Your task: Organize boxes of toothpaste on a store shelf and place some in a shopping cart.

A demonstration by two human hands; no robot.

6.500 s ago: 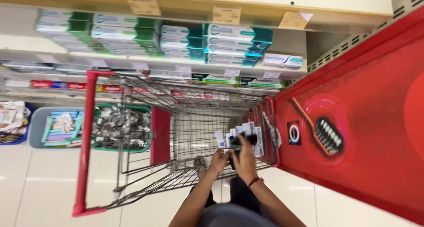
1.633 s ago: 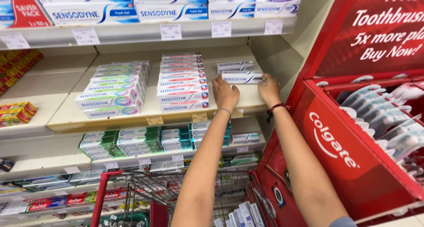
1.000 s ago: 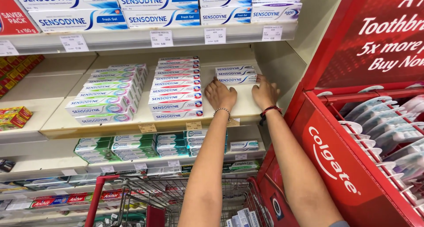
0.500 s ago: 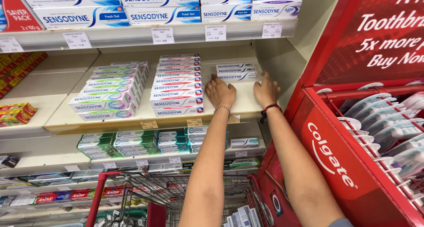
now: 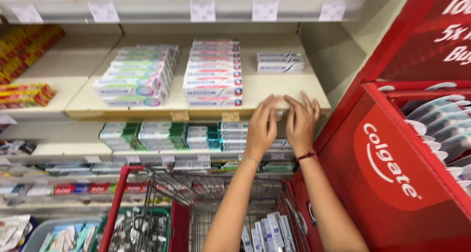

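My left hand [image 5: 262, 127] and my right hand [image 5: 300, 122] hover side by side at the front edge of a beige shelf [image 5: 304, 92], fingers stretched out and holding nothing. A small stack of white toothpaste boxes [image 5: 280, 62] lies further back on that shelf, apart from both hands. To its left stands a taller stack of white and red toothpaste boxes [image 5: 213, 73]. Below my arms, a red shopping cart [image 5: 120, 203] holds several upright white boxes [image 5: 267, 232].
A stack of green-white boxes [image 5: 137, 78] sits left on the same shelf. Lower shelves carry green boxes [image 5: 162, 137]. A red display stand [image 5: 397, 173] with toothbrush packs [image 5: 441, 129] closes off the right side. Price tags [image 5: 202, 10] line the shelf above.
Both hands have drawn back from the small white stack to the shelf's front edge. The stack stays at the back, and the view has tilted down.
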